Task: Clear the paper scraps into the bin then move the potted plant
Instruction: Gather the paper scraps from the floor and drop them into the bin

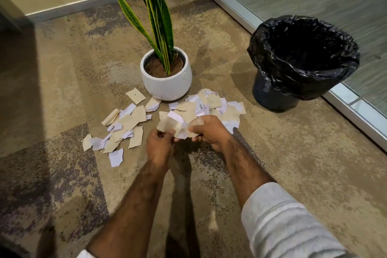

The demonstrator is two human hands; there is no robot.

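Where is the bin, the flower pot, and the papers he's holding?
bin (272, 95): head view, on its dark side wall below the bag.
flower pot (167, 88): head view, on its white front.
papers (178, 124): head view, on the bunch between both hands.

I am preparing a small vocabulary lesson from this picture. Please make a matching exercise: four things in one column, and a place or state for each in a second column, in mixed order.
Things:
1. bin
2. potted plant
3. bunch of scraps
4. loose scraps

Places or states:
A. held in both hands
B. lined with a black bag, beside the glass wall
C. spread on the carpet, left of the hands
D. in a white pot, behind the scraps

Pairs: 1-B, 2-D, 3-A, 4-C
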